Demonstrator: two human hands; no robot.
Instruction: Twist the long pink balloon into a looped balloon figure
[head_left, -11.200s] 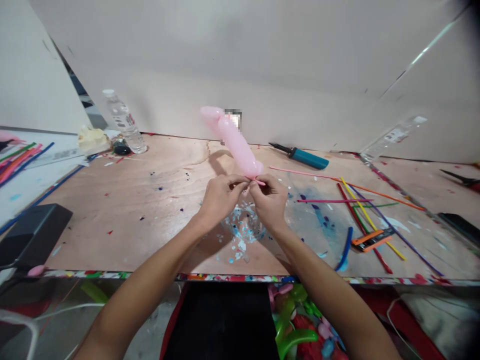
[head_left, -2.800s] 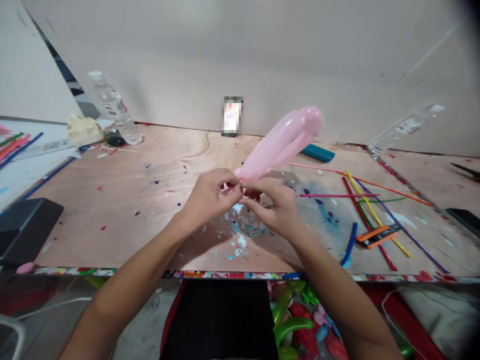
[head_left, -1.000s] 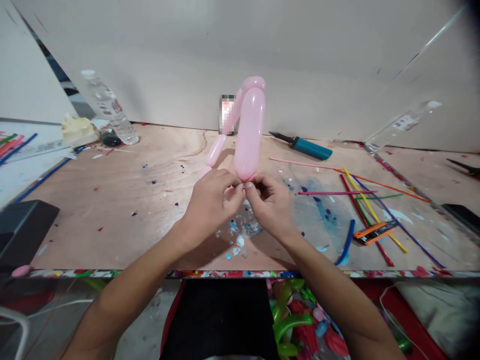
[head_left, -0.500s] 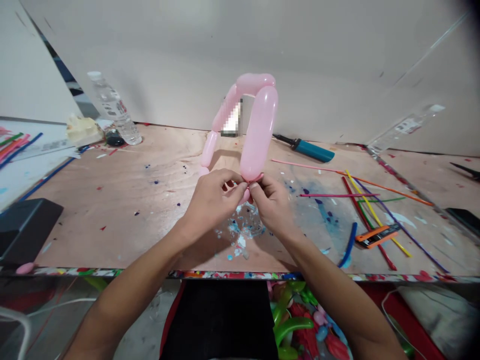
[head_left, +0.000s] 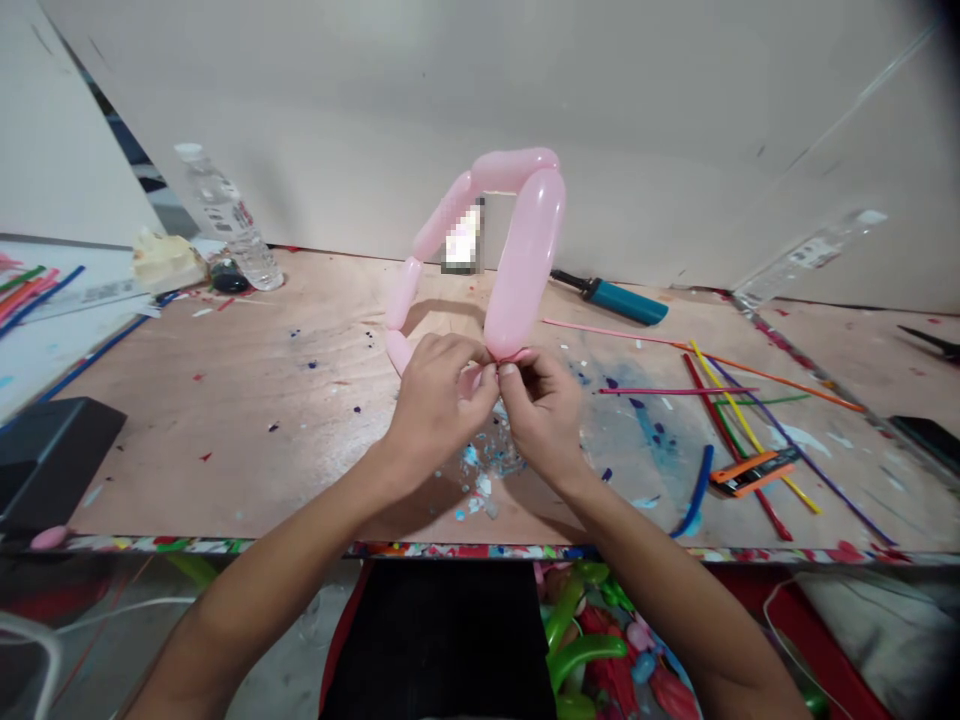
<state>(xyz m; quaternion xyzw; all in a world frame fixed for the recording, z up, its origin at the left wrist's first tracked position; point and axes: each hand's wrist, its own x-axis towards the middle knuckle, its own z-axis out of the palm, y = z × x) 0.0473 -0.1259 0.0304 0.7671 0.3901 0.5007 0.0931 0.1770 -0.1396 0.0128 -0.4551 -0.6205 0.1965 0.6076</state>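
Observation:
A pink modelling balloon [head_left: 525, 260], twisted into several segments, rises in a loop above my hands. Its long, fat segment stands on the right, and a chain of thinner segments bends over the top and down the left side. My left hand [head_left: 446, 395] is closed, thumb and forefinger pinching the balloon at the base of the fat segment. Right against it, my right hand [head_left: 544, 400] pinches the same spot, thumbtips almost touching. Fingers hide most of the twist and the lower end of the chain.
On the right lie several uninflated balloons [head_left: 739, 405], an orange box cutter [head_left: 754, 472] and, farther back, a blue hand pump [head_left: 626, 300]. Water bottles [head_left: 232, 220] stand at the back left and right. A dark box [head_left: 60, 465] sits at the left edge. Inflated balloons [head_left: 592, 650] lie below the table.
The balloon loop has widened, its left chain shifting left and lower and the fat segment leaning more to the right. Both hands keep pinching the base, with the left wrist moved slightly right.

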